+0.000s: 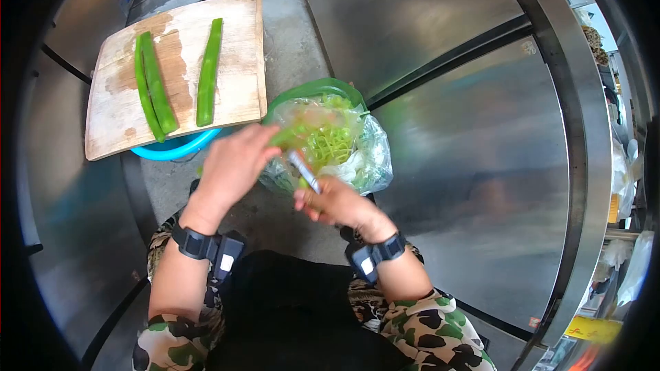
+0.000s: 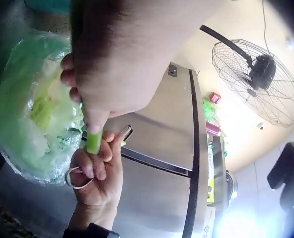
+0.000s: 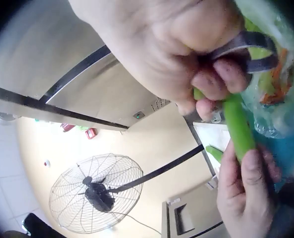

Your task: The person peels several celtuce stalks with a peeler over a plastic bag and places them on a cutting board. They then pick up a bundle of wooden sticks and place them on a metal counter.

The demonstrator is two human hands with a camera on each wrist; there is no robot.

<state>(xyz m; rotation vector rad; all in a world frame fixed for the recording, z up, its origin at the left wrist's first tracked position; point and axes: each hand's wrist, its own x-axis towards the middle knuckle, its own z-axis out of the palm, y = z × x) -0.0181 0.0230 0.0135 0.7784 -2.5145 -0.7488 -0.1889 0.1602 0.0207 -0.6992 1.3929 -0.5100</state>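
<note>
My left hand (image 1: 237, 165) grips a long green stalk (image 3: 238, 124), blurred in the head view, over a plastic bag. In the right wrist view the left thumb and fingers (image 3: 248, 193) wrap its lower end. My right hand (image 1: 337, 203) holds a peeler (image 1: 304, 170) by its handle, and a looped metal part of it (image 3: 260, 52) shows in the right wrist view. The stalk's end meets the right fingers in the left wrist view. Under both hands, the green and clear bag (image 1: 375, 154) holds pale green peelings (image 1: 330, 144).
A wooden cutting board (image 1: 237, 41) with several smooth green stalks (image 1: 210, 72) sits at the left, above a blue basin (image 1: 179, 148). Steel cabinet doors (image 1: 474, 144) stand close on the right. A wall fan (image 2: 258, 74) appears in the wrist views.
</note>
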